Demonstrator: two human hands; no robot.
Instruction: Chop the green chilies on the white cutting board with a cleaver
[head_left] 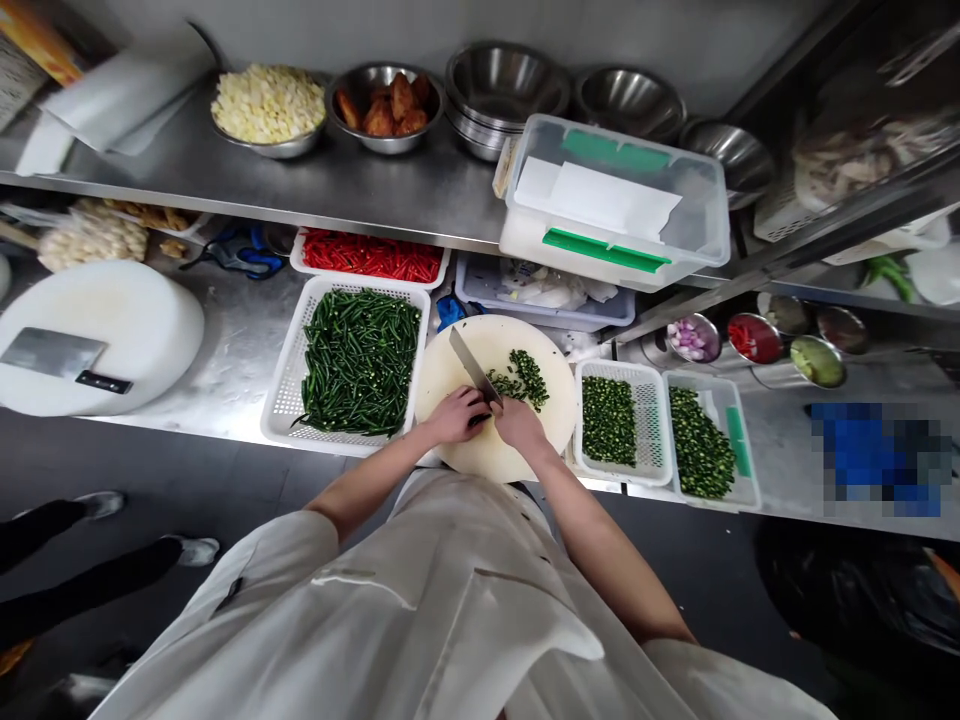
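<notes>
My right hand (519, 424) is closed round the handle of a kitchen knife (468, 356), whose blade points up and to the left over a round white cutting board (442, 380). Beside the blade, the curled fingers of my left hand (456, 415) press on dark green chillies (478, 419), mostly hidden beneath them. Chopped green pieces (529, 378) lie on the board right of the knife. Left of the board, a white basket (286, 400) holds whole long green chillies (360, 362). To its right, chopped green pieces fill a white basket (654, 425) and a clear tub (741, 440).
A cleaver (56, 352) rests on another thick white board (161, 330) at left. Behind are a basket of red chillies (371, 258) and a shelf (247, 205) bearing steel bowls (510, 85) and a clear plastic box (615, 200). Another person's shoes (196, 551) show on the floor.
</notes>
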